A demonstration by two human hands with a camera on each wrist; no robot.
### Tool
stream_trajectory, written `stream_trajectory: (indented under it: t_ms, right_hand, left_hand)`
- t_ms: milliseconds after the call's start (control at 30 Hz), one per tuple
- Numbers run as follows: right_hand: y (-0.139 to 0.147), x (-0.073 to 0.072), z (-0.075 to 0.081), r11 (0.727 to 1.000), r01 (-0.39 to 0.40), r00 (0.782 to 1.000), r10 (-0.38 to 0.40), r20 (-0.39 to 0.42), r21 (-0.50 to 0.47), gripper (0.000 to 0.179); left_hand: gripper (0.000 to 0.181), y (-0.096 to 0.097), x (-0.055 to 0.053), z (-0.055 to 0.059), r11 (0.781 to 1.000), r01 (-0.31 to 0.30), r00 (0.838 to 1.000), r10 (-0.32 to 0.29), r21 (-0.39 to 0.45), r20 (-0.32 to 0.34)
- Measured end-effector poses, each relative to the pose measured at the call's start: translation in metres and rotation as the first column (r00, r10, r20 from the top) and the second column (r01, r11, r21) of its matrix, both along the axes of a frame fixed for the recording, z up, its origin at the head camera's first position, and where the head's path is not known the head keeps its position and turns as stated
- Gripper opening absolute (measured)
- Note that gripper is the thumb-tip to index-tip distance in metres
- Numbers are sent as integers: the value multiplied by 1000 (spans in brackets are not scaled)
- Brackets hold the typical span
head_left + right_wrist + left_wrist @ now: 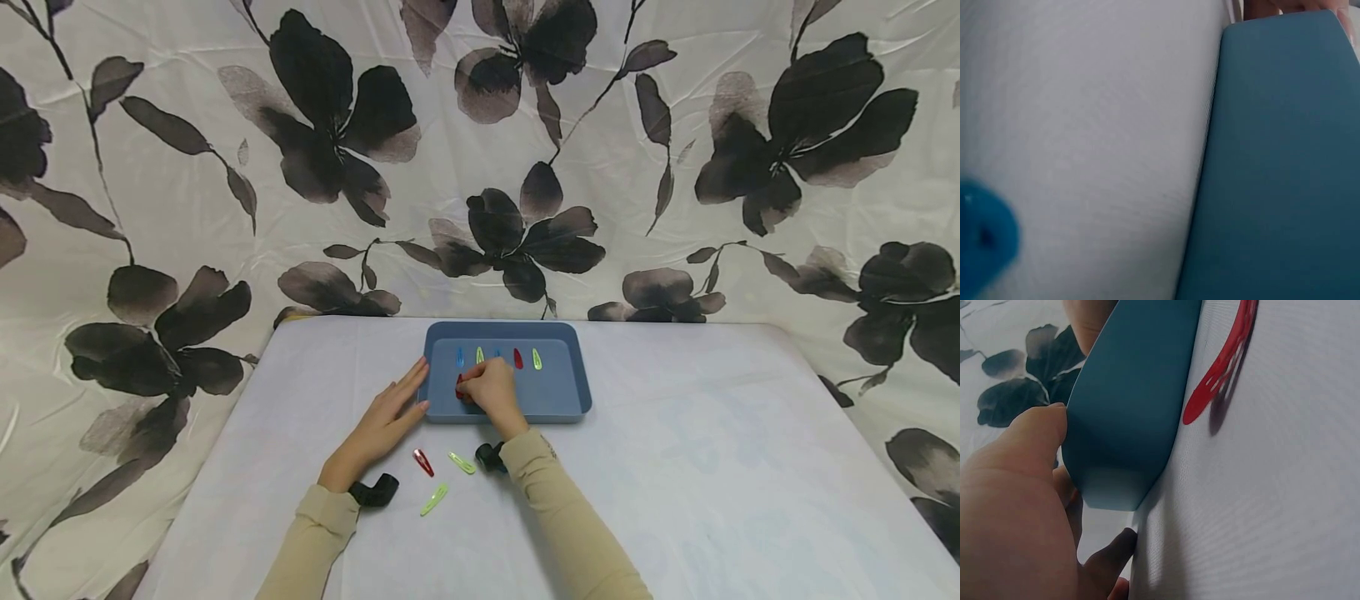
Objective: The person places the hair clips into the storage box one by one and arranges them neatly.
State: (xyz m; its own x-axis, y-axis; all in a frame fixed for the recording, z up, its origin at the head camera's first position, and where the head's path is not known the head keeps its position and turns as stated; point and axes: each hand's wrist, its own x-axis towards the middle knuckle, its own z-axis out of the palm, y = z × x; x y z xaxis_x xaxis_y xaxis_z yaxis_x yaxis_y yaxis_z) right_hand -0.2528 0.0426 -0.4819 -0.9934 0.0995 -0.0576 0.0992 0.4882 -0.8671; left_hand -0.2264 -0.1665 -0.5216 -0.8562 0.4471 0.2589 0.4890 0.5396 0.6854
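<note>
My right hand (491, 390) is over the front left of a blue tray (555, 396), pinching a red snap hair clip (460, 387) close to the tray floor. Along the tray's back part lies a row of clips: a blue one (460, 357), a green one (480, 355), another blue one partly behind the hand, a red one (517, 358) and a green one (537, 358). With fingers extended, my left hand (382, 421) touches the tray's left side; the left wrist view shows its thumb (1041, 428) at the rim.
On the white-covered table in front of the tray lie a red clip (423, 462) and two green clips, one (462, 463) nearer the tray, the other (433, 500) nearer me. A blurred blue object (985, 240) appears in the right wrist view. Floral cloth (420, 167) hangs behind.
</note>
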Motion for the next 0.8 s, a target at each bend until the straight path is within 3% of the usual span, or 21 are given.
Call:
stream_trajectory:
  t_ms: [233, 400, 567, 800]
  right_hand:
    - [3, 2, 2, 999, -2, 1000, 2, 12, -40, 9]
    - [10, 2, 12, 998, -25, 1000, 26, 2, -62, 5]
    - [18, 7, 29, 993, -93, 996, 94, 5, -73, 3]
    - [31, 21, 49, 979, -206, 978, 206, -37, -1, 7]
  left_hand:
    - [62, 0, 0, 0, 1000, -5, 1000, 5, -7, 1]
    - [61, -1, 0, 0, 1000, -2, 1000, 2, -3, -3]
    - [61, -1, 0, 0, 1000, -8, 1000, 8, -10, 10]
    - [61, 0, 1, 0, 1000, -10, 1000, 10, -6, 1]
